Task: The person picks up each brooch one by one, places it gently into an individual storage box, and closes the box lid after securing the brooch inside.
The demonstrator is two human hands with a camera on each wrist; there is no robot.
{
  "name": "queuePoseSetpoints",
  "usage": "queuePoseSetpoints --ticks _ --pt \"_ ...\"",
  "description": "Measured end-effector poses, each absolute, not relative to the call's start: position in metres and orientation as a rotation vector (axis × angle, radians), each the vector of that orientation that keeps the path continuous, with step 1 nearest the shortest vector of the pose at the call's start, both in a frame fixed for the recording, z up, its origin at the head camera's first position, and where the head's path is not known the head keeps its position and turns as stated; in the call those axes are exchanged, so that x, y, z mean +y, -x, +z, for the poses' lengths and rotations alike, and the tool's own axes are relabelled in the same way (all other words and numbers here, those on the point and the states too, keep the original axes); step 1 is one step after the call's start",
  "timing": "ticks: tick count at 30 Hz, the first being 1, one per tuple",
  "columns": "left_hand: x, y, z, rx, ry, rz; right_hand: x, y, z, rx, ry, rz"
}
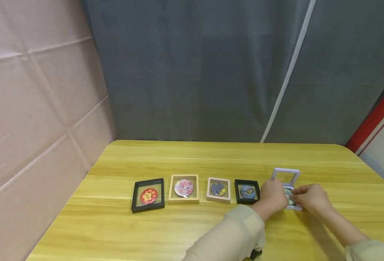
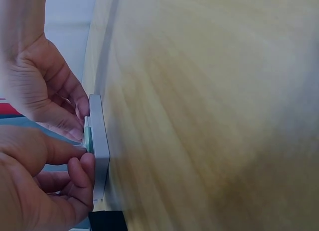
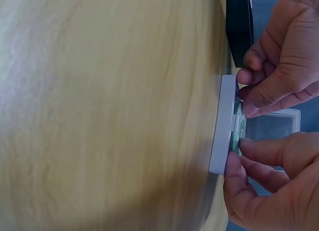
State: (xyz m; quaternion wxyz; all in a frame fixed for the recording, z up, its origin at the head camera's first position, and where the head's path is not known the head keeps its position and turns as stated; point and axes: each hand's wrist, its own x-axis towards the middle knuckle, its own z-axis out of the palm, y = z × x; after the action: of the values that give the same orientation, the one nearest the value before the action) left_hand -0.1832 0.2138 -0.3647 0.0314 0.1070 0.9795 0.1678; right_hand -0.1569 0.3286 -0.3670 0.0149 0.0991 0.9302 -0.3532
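Note:
A white display frame [image 1: 295, 207] lies on the table with its clear-windowed lid [image 1: 286, 170] standing up. In its base is a round green badge [image 1: 288, 196], partly covered by fingers. My left hand [image 1: 273, 194] works at the badge's left side, thumb and curled fingers pinching its edge. From the opposite side my right hand [image 1: 311, 198] pinches the badge, its thumb on the green face [image 3: 239, 130]. Fingers of both hands touch the frame's side wall [image 3: 223, 126]. The fingertips of the left hand are hidden in the head view.
Left of the hands stand a small black frame [image 1: 236, 191] with a blue badge, a pale pink frame [image 1: 208, 188], a cream frame [image 1: 170, 189] and a larger black frame [image 1: 133, 197] with a red badge. A grey curtain [image 1: 192, 72] hangs behind the table [image 1: 146, 235].

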Motion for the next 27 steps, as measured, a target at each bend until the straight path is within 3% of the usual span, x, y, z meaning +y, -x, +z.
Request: queuePoseSetpoints --ticks 27 --pt "0.2113 0.1824 -0.3626 3.007 -0.364 0.448 0.3269 0.1584 -0.3673 2.907 -0.283 -1.043"
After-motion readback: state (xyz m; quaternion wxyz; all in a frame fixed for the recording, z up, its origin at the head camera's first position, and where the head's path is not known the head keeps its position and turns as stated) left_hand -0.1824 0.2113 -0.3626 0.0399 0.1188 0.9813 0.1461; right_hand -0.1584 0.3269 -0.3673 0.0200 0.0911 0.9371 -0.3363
